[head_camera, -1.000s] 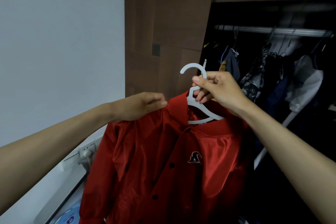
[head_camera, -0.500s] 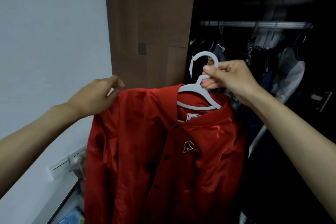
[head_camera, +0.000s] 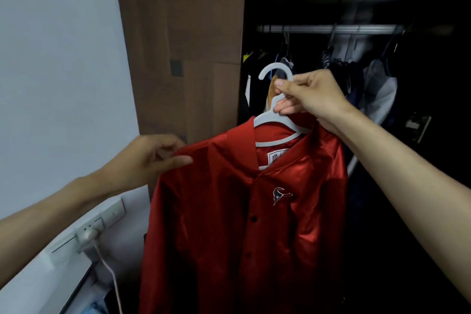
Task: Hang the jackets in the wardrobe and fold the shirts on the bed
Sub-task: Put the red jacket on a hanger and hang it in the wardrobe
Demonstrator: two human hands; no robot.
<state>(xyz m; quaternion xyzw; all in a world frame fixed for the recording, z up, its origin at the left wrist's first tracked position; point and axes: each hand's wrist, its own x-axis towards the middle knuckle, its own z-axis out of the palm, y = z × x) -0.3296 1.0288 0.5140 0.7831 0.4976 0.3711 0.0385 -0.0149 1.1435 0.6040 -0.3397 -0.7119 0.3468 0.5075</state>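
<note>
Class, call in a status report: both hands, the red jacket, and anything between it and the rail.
Right hand grips white hanger neck. Left hand pinches red jacket shoulder. Jacket on hanger, not yet on rail. Hung clothes crowd rail.

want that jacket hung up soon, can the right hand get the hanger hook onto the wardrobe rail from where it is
Probably yes. The right hand holds the white hanger by its neck, below the rail, and a bare stretch of rail lies above the hook. The clothes hanging there crowd the space below.

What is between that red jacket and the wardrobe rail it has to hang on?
Nothing solid: the wardrobe is open. The red jacket hangs on a white hanger held below the rail. Clothes already crowd the rail, so it needs a gap.
</note>
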